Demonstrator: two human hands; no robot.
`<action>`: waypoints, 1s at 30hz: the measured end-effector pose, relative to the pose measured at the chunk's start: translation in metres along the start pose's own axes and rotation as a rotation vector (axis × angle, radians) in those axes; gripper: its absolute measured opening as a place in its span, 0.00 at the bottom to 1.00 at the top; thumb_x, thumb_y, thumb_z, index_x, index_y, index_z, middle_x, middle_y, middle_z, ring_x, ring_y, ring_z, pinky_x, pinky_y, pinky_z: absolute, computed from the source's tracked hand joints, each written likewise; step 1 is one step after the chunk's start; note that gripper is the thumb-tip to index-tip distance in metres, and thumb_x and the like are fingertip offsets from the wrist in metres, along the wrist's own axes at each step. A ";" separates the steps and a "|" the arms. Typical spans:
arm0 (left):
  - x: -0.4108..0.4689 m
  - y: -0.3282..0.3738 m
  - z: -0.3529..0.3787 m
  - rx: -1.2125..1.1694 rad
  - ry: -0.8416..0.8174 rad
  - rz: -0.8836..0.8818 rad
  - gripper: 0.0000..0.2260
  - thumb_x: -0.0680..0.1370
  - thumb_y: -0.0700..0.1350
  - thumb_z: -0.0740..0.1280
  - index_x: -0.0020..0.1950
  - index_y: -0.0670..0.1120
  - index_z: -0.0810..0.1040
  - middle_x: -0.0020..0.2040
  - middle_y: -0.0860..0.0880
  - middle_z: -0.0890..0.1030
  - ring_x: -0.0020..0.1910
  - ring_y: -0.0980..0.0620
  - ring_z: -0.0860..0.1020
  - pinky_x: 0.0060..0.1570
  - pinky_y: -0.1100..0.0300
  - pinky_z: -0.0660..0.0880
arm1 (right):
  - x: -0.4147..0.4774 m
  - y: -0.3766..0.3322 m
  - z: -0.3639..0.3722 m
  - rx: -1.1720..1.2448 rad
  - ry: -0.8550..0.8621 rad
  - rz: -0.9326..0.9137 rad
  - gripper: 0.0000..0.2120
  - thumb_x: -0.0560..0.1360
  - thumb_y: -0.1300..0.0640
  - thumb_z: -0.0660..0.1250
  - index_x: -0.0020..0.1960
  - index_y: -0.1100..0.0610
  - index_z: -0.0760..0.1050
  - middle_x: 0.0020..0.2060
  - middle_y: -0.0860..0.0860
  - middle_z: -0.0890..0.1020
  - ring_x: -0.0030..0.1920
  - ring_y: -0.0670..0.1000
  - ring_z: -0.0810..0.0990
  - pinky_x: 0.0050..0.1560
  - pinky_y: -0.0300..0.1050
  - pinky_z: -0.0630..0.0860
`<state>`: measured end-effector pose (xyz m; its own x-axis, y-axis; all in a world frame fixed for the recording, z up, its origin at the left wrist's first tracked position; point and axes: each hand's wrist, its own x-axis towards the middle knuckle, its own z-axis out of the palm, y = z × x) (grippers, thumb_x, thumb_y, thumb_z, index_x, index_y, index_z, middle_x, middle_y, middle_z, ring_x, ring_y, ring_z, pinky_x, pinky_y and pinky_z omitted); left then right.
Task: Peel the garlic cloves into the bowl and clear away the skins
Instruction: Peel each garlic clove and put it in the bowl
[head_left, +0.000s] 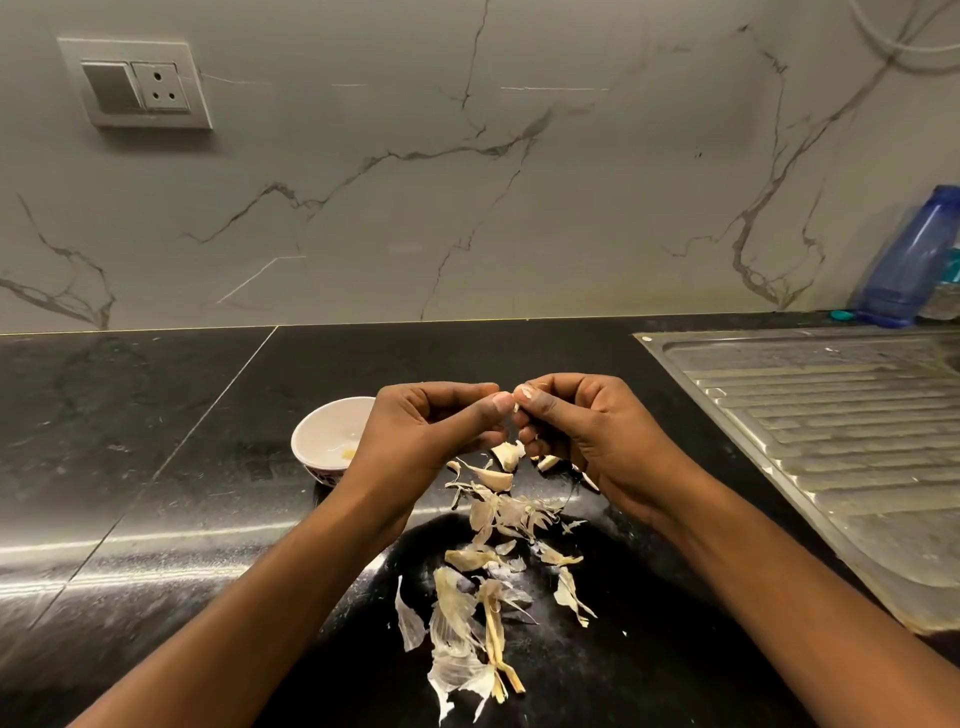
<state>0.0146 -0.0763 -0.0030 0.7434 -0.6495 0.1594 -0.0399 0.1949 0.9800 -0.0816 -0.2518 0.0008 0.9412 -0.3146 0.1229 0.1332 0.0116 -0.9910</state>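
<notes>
PEELING AT THE BENCH: You held both hands above the middle of the black polished stone bench (156, 467), fingertips meeting. Your left hand (421, 436) and right hand (587, 431) each pinched a small pale garlic piece (518, 404) between thumb and forefinger, with the other fingers curled in. Your fingertips hid most of the piece, so it could not be told whether skin was on it.

A small white ceramic bowl (311, 441) stood on the bench just left of your left hand, and your wrist covered its right rim. A yellowish peeled bit (347, 453) lay inside it.

Two unpeeled cream-coloured garlic cloves (493, 477) lay on the bench directly beneath your hands. Another pale clove (548, 461) lay partly hidden under your right fingers. Dry, papery off-white garlic skins (467, 623) were scattered in a loose strip from under the hands toward the front edge of the bench, between your forearms.

A ribbed stainless-steel sink drainboard (831, 415) was set into the right side of the bench. At the back right corner a translucent blue plastic bottle (909, 260) stood against the grey-veined marble wall (467, 208), with a small teal cap (841, 314) beside its base. A white switch-and-socket plate (135, 83) was fixed high on the wall at the left.
</notes>
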 end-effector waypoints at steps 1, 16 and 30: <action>0.000 0.000 0.000 0.011 0.000 0.006 0.18 0.73 0.45 0.76 0.61 0.39 0.85 0.52 0.40 0.88 0.54 0.41 0.87 0.55 0.55 0.84 | 0.000 0.000 0.000 -0.017 -0.016 -0.005 0.10 0.82 0.60 0.68 0.56 0.65 0.84 0.40 0.55 0.85 0.38 0.48 0.82 0.41 0.39 0.81; 0.006 0.008 -0.004 -0.384 0.004 -0.101 0.14 0.77 0.39 0.68 0.59 0.33 0.83 0.54 0.32 0.85 0.53 0.38 0.86 0.52 0.54 0.85 | 0.001 -0.003 0.000 0.158 -0.027 0.028 0.07 0.83 0.61 0.67 0.52 0.62 0.82 0.39 0.54 0.83 0.37 0.48 0.80 0.40 0.39 0.81; 0.009 0.020 -0.024 0.053 0.054 0.028 0.15 0.79 0.49 0.71 0.52 0.36 0.85 0.36 0.39 0.82 0.27 0.48 0.79 0.25 0.63 0.77 | -0.002 -0.002 -0.008 -0.178 -0.139 -0.056 0.09 0.74 0.54 0.77 0.46 0.61 0.84 0.41 0.58 0.86 0.38 0.53 0.81 0.42 0.50 0.76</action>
<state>0.0362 -0.0607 0.0153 0.7767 -0.6032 0.1814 -0.0953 0.1721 0.9805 -0.0865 -0.2592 0.0025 0.9694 -0.1757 0.1713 0.1407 -0.1740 -0.9746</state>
